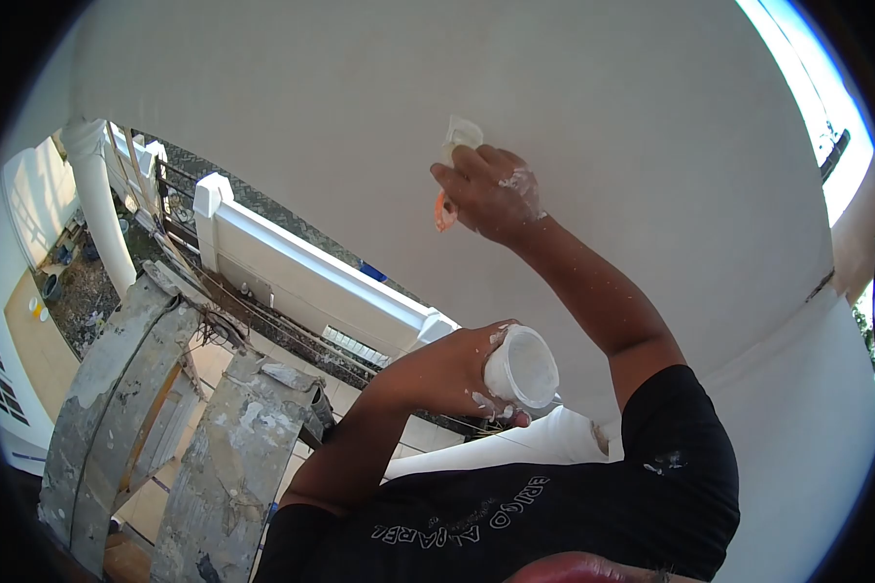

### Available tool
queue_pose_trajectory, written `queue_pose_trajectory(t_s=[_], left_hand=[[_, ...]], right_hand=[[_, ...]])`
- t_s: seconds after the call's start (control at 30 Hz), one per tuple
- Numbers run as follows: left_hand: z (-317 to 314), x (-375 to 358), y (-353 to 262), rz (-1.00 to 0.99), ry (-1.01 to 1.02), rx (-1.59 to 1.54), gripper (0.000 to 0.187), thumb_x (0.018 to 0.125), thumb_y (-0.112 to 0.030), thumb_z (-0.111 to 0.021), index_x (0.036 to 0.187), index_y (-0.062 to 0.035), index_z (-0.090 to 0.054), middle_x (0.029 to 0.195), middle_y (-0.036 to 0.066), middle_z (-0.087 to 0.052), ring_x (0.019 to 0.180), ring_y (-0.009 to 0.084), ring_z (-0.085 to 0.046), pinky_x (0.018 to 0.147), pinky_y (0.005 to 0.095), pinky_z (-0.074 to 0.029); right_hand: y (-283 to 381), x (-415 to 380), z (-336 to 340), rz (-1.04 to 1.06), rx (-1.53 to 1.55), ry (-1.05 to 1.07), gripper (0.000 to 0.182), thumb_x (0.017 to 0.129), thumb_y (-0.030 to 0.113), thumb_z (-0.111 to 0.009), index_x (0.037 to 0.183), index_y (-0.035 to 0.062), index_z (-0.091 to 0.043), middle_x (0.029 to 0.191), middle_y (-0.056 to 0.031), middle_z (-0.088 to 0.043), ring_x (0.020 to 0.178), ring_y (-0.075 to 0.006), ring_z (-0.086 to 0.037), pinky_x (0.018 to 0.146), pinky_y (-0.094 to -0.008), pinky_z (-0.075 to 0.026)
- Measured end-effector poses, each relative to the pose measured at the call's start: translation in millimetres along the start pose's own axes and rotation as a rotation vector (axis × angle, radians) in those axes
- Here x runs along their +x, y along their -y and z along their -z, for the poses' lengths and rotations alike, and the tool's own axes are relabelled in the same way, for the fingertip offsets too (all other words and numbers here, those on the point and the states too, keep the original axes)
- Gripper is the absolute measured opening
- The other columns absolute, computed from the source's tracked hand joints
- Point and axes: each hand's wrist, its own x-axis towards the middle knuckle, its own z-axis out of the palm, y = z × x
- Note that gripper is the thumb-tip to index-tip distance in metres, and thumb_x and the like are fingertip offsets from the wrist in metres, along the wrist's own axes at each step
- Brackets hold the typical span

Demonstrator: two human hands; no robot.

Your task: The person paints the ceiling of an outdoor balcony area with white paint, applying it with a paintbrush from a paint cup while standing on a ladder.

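Observation:
My right hand [491, 194] is raised against the smooth off-white surface [632, 126]. Its fingers are closed on a small tool, with a translucent whitish piece [463, 132] above them and an orange piece [444, 212] below. White smears mark the back of this hand. Lower down, my left hand [452, 364] is wrapped round a white plastic cup [523, 367], whose open mouth faces the camera. White material coats the inside of the cup, and some is on the fingers.
Worn, paint-spattered metal planks [228, 466] lie at the lower left. Beyond them run a white-topped wall [306, 257] and a white column [102, 214], with ground far below. A pale curved form [544, 442] lies behind the cup.

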Motion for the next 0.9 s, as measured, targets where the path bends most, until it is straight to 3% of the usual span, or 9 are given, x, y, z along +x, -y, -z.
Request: queue_pose_trajectory(t_s=[0.07,0.17,0.27,0.37,0.53,0.63,0.7,0.77,0.9], left_hand=[[-1,-1,-3,0.024,0.02,-0.019,0.083,0.053,-0.029,-0.095,0.12,-0.0028,-0.054,0.107,0.015,-0.065,0.102,0.0287,-0.062,0.094,0.0404,-0.046],[0,-1,-1,-0.02,-0.003,-0.045,0.081,0.053,-0.027,-0.095,0.119,-0.0027,-0.055,0.107,0.015,-0.065,0.101,0.0273,-0.062,0.094,0.0402,-0.046],[3,0,5,-0.042,0.028,-0.029,0.09,0.054,-0.033,-0.094,0.127,-0.0036,-0.049,0.117,0.017,-0.064,0.11,0.0343,-0.061,0.099,0.0435,-0.044],[4,-1,8,-0.107,-0.048,-0.063,0.089,0.055,-0.032,-0.094,0.126,-0.0042,-0.05,0.115,0.017,-0.064,0.109,0.0336,-0.061,0.099,0.0427,-0.044],[5,3,9,-0.057,-0.151,0.08,0.085,0.058,-0.031,-0.093,0.126,-0.0033,-0.049,0.113,0.018,-0.065,0.108,0.034,-0.062,0.098,0.0421,-0.046],[2,7,18,-0.074,-0.271,0.239,0.091,0.053,-0.025,-0.095,0.127,-0.0023,-0.048,0.116,0.015,-0.063,0.108,0.0302,-0.062,0.1,0.041,-0.045],[1,14,22,-0.05,-0.35,0.219,0.086,0.054,-0.023,-0.095,0.124,-0.0045,-0.049,0.113,0.013,-0.064,0.106,0.0275,-0.064,0.097,0.04,-0.048],[-1,21,37,-0.028,-0.444,0.327,0.083,0.056,-0.022,-0.096,0.123,-0.0064,-0.049,0.111,0.011,-0.064,0.105,0.0242,-0.064,0.092,0.038,-0.052],[1,25,67,-0.135,-0.534,0.478,0.082,0.059,-0.023,-0.095,0.123,-0.0073,-0.047,0.111,0.01,-0.064,0.105,0.0221,-0.065,0.09,0.0368,-0.054]], right_hand=[[-23,25,8,-0.075,-0.212,-0.061,0.016,0.069,0.022,-0.073,0.073,0.0104,-0.064,0.076,0.0003,-0.056,0.065,-0.0136,-0.059,0.055,-0.0284,-0.051],[-16,17,-32,0.078,-0.269,0.019,0.015,0.069,0.024,-0.072,0.07,0.0102,-0.064,0.074,-0.0004,-0.055,0.066,-0.0138,-0.06,0.055,-0.0275,-0.051],[58,-33,-78,0.188,-0.016,0.208,0.012,0.068,0.019,-0.069,0.075,0.0099,-0.063,0.077,-0.0015,-0.056,0.071,-0.0159,-0.061,0.059,-0.0295,-0.052],[111,-70,-103,0.033,0.484,0.376,0.015,0.075,0.016,-0.07,0.089,0.014,-0.066,0.086,-0.0036,-0.058,0.081,-0.0226,-0.063,0.069,-0.038,-0.053],[110,-96,-48,-0.723,0.762,0.217,0.015,0.081,0.014,-0.073,0.096,0.0122,-0.07,0.081,-0.008,-0.059,0.07,-0.0247,-0.062,0.063,-0.0383,-0.049],[91,-158,-17,-1.176,0.988,-0.202,0.019,0.079,0.016,-0.075,0.094,0.0058,-0.071,0.09,-0.0078,-0.067,0.079,-0.0236,-0.067,0.07,-0.0328,-0.052],[77,-179,25,-1.077,0.44,-0.269,0.02,0.079,0.013,-0.076,0.094,0.002,-0.07,0.088,-0.0109,-0.07,0.077,-0.022,-0.068,0.071,-0.0325,-0.053],[73,-199,60,-1.367,0.668,-0.446,0.015,0.081,0.005,-0.074,0.091,-0.004,-0.068,0.091,-0.0098,-0.07,0.079,-0.0153,-0.066,0.071,-0.0284,-0.053],[83,-208,116,-1.195,0.872,-0.697,0.017,0.079,0.004,-0.077,0.091,-0.0037,-0.068,0.089,-0.0097,-0.069,0.075,-0.0148,-0.065,0.067,-0.027,-0.053]])
